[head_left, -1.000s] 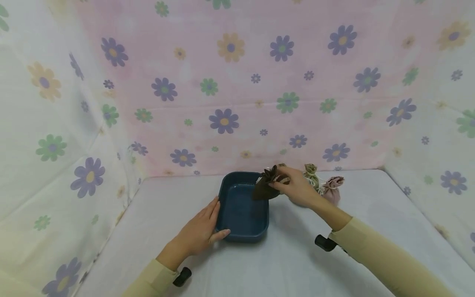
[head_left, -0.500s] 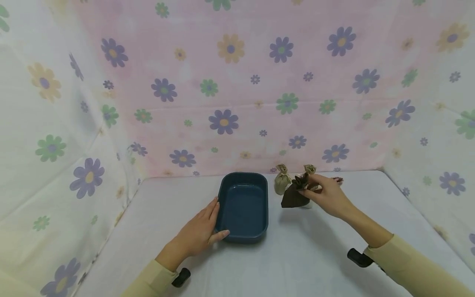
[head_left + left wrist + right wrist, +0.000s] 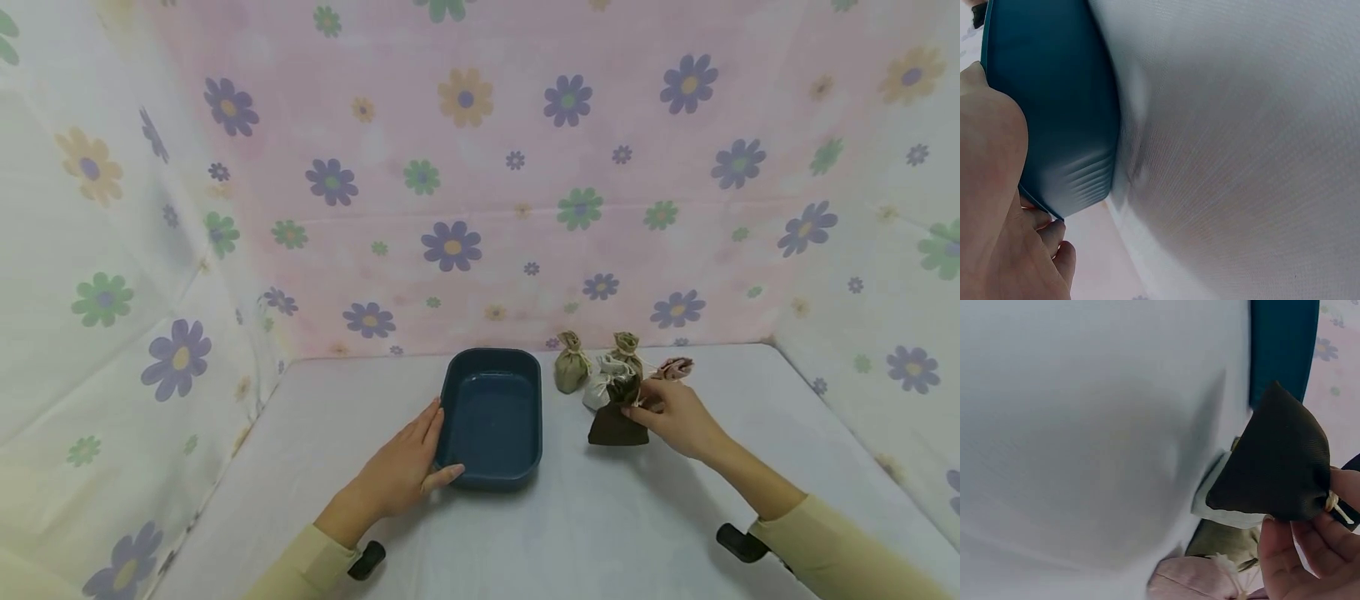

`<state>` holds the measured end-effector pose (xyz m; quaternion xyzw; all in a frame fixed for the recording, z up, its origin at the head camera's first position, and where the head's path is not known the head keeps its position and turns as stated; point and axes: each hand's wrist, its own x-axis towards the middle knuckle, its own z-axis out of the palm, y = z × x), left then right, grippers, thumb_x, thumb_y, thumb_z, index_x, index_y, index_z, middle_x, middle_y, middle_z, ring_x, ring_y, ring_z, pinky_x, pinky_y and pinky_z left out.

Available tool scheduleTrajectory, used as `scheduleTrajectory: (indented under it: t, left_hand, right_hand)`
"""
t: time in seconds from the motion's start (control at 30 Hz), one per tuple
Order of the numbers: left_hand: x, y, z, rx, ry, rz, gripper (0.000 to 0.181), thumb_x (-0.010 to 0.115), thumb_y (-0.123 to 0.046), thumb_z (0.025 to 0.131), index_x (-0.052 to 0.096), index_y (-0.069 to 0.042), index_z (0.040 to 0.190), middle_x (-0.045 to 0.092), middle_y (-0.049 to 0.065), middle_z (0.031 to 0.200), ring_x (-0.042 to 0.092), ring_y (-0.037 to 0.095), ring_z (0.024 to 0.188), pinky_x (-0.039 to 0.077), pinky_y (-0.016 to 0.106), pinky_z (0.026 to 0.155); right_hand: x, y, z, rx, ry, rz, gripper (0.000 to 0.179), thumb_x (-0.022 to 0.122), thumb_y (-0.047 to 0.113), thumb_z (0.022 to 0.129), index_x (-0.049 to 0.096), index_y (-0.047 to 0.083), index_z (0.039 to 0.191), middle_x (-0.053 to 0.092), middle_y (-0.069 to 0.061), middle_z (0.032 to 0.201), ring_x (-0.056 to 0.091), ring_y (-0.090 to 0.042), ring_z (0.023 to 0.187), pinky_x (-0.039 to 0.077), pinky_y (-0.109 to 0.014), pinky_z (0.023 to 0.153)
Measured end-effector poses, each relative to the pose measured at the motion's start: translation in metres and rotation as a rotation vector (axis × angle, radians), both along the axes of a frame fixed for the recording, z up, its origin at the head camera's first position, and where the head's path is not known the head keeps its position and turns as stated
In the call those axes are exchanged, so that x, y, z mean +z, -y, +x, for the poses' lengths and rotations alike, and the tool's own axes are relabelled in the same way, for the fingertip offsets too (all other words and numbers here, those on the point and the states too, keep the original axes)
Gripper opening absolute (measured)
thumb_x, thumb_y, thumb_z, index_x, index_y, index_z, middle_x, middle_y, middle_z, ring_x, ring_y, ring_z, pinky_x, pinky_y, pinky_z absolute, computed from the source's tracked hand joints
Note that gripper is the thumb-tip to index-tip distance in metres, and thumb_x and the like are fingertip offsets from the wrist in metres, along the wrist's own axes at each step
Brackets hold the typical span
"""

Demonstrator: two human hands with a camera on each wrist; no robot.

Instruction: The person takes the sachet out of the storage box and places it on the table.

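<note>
My left hand (image 3: 401, 467) rests against the left side of a deep blue rectangular baking dish (image 3: 491, 429), fingers along its rim and thumb over the near corner. The left wrist view shows fingertips at the rim of the dish (image 3: 1054, 94). To the right, my right hand (image 3: 678, 417) pinches a dark brown drawstring pouch (image 3: 618, 428) by its gathered neck, flat base downward. In the right wrist view a cast shadow lies beside the pouch (image 3: 1279, 462). Behind it stands a silvery white pouch (image 3: 597, 391), partly covered.
An olive-green pouch (image 3: 572, 372) stands right of the dish, with a second green pouch (image 3: 627, 344) behind the silvery one. A pink pouch (image 3: 675, 368) is partly hidden behind the right hand. Flowered cloth walls (image 3: 480, 283) enclose the white table (image 3: 337, 408).
My right hand has carried the brown pouch from over the dish's right rim rightward, then down and nearer, in front of the other pouches. My left hand has stayed on the dish.
</note>
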<state>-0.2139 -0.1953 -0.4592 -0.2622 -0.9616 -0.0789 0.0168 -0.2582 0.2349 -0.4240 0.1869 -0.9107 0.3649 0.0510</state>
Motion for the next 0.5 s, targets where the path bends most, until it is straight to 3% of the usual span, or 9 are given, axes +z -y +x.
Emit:
scheduleTrajectory:
  t: [0.23, 0.37, 0.5]
  left_hand:
    - [-0.001, -0.002, -0.002, -0.011, -0.005, 0.003, 0.097, 0.042, -0.066, 0.103, 0.020, 0.010, 0.158, 0.011, 0.025, 0.169, 0.020, 0.036, 0.155, 0.028, 0.050, 0.122]
    - [0.000, -0.001, -0.003, -0.011, 0.001, 0.005, 0.097, 0.040, -0.067, 0.103, 0.020, 0.010, 0.159, 0.010, 0.024, 0.169, 0.019, 0.036, 0.155, 0.027, 0.050, 0.122]
    - [0.001, 0.002, -0.003, 0.006, 0.017, 0.011, 0.098, 0.041, -0.068, 0.102, 0.020, 0.009, 0.159, 0.010, 0.023, 0.169, 0.017, 0.035, 0.156, 0.025, 0.051, 0.123]
  right_hand:
    - [-0.018, -0.006, -0.003, 0.020, 0.033, 0.026, 0.009, 0.075, 0.014, 0.093, 0.073, 0.007, 0.087, 0.070, -0.003, 0.089, 0.069, -0.022, 0.085, 0.055, -0.039, 0.073]
    - [-0.014, -0.006, -0.003, 0.028, 0.033, 0.020, 0.014, 0.074, 0.017, 0.094, 0.074, 0.003, 0.095, 0.072, -0.007, 0.092, 0.070, -0.024, 0.085, 0.056, -0.038, 0.072]
    - [-0.004, -0.010, -0.001, 0.048, 0.061, 0.046, 0.030, 0.073, 0.020, 0.095, 0.071, -0.004, 0.112, 0.072, -0.016, 0.105, 0.070, -0.027, 0.091, 0.057, -0.038, 0.074]
